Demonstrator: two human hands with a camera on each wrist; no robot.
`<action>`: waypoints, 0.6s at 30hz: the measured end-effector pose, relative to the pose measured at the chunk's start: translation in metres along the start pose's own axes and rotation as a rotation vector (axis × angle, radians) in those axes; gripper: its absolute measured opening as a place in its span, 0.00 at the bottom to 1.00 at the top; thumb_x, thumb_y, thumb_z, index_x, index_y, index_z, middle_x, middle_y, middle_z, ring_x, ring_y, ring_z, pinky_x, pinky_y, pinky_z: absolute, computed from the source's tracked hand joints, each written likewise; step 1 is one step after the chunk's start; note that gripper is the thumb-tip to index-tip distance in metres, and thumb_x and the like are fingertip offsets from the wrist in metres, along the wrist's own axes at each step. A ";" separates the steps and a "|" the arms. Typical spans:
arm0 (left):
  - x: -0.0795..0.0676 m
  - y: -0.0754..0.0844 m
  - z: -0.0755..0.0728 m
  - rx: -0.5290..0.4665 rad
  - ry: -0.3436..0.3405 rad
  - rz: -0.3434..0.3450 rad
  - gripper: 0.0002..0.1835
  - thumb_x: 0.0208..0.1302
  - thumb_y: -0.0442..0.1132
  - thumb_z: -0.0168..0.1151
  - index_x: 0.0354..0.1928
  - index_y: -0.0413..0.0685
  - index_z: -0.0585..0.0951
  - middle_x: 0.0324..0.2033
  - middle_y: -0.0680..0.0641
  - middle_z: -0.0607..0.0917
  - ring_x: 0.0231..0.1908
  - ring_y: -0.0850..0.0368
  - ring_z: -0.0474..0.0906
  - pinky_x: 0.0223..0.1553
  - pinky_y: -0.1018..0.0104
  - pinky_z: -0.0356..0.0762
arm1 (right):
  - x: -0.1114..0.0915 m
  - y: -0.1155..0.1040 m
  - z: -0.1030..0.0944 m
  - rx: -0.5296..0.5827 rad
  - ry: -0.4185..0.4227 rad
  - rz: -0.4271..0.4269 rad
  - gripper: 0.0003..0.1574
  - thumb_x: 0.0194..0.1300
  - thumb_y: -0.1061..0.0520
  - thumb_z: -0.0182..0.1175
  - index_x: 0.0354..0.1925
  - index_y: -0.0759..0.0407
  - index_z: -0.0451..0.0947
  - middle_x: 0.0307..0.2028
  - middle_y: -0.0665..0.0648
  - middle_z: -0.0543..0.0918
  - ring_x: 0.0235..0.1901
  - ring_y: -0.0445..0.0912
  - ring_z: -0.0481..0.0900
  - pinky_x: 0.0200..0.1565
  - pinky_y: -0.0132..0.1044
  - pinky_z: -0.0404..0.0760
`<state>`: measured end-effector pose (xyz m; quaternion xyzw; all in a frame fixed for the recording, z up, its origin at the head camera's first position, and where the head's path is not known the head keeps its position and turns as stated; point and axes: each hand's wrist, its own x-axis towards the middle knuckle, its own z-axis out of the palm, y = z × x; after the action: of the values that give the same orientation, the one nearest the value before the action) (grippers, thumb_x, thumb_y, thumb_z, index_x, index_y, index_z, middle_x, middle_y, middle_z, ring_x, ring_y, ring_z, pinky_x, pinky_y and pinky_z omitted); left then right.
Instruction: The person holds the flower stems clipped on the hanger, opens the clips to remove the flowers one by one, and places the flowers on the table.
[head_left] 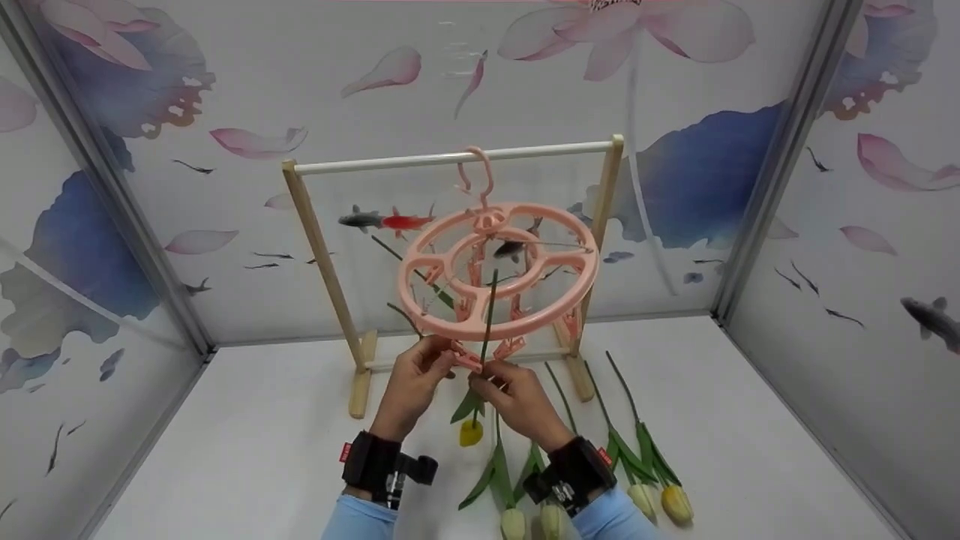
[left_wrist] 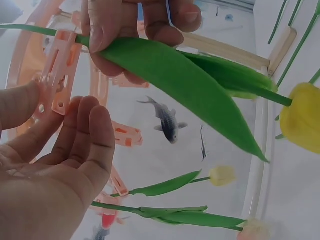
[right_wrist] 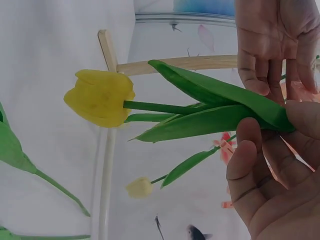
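1. With the left hand (head_left: 411, 390), pinched a pink clip (left_wrist: 57, 75) between thumb and forefinger, with the other fingers curving loosely beside it.
2. With the right hand (head_left: 525, 401), gripped the yellow tulip (right_wrist: 200, 125) near the leaf base, between thumb and fingers; could not make out every fingertip behind the leaves.
3. Held the tulip bloom-down just beside the left fingertips, with its bare stem rising past the clip and in front of the rim of a round pink hanger (head_left: 495, 330).
4. Crossed the clip's end with the stem; could not tell whether clamped there or merely lying against it.
5. Covered part of the leaves with the right fingers in the head view; lost one side of the bloom past the left wrist view's edge.
6. Saw hanging tulips (left_wrist: 167, 185) beyond the left hand, with stem ends hard to follow among the other clips and the lower bloom blurred.
7. Noted loose tulips (head_left: 677, 504) on the white table (head_left: 247, 442) near the right arm, some partly hidden by the black wrist strap (head_left: 577, 476) or meeting the bottom edge.
8. Found the hanger hooked over the white rail (head_left: 390, 160) of a wooden stand (head_left: 330, 262), partly screened low down.
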<state>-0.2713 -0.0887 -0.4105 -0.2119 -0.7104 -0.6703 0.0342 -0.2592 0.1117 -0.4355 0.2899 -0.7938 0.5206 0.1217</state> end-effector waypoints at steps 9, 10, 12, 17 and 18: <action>0.003 0.003 -0.002 0.034 -0.038 0.068 0.16 0.77 0.38 0.59 0.61 0.40 0.80 0.52 0.39 0.84 0.52 0.52 0.81 0.52 0.61 0.78 | 0.002 0.002 -0.009 -0.035 0.019 -0.010 0.10 0.77 0.57 0.59 0.49 0.59 0.85 0.38 0.56 0.87 0.35 0.47 0.84 0.39 0.36 0.83; 0.003 0.003 -0.002 0.032 -0.037 0.075 0.17 0.77 0.39 0.59 0.62 0.40 0.80 0.52 0.39 0.84 0.52 0.51 0.81 0.53 0.61 0.78 | 0.002 0.002 -0.009 -0.040 0.025 -0.012 0.10 0.77 0.57 0.60 0.49 0.59 0.85 0.39 0.56 0.87 0.35 0.47 0.85 0.39 0.36 0.83; 0.002 0.003 -0.001 0.023 -0.037 0.084 0.17 0.77 0.39 0.59 0.62 0.41 0.81 0.52 0.39 0.84 0.53 0.51 0.81 0.53 0.61 0.79 | 0.001 0.003 -0.010 -0.045 0.033 -0.015 0.11 0.77 0.58 0.60 0.51 0.60 0.85 0.41 0.57 0.87 0.37 0.47 0.85 0.39 0.36 0.83; -0.002 0.003 -0.002 0.040 -0.016 0.086 0.15 0.76 0.38 0.60 0.60 0.42 0.82 0.50 0.41 0.85 0.53 0.51 0.80 0.53 0.60 0.79 | 0.000 0.002 -0.008 -0.045 0.037 -0.015 0.14 0.75 0.58 0.63 0.55 0.60 0.85 0.44 0.58 0.87 0.39 0.49 0.86 0.40 0.37 0.84; -0.002 0.003 -0.002 0.051 -0.008 0.086 0.15 0.76 0.38 0.61 0.60 0.42 0.82 0.50 0.41 0.85 0.52 0.51 0.80 0.52 0.60 0.78 | 0.000 0.002 -0.008 -0.044 0.037 -0.013 0.14 0.74 0.58 0.63 0.54 0.60 0.86 0.44 0.58 0.87 0.39 0.49 0.86 0.40 0.37 0.84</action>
<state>-0.2685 -0.0912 -0.4083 -0.2440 -0.7175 -0.6491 0.0659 -0.2611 0.1189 -0.4333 0.2825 -0.8008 0.5074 0.1463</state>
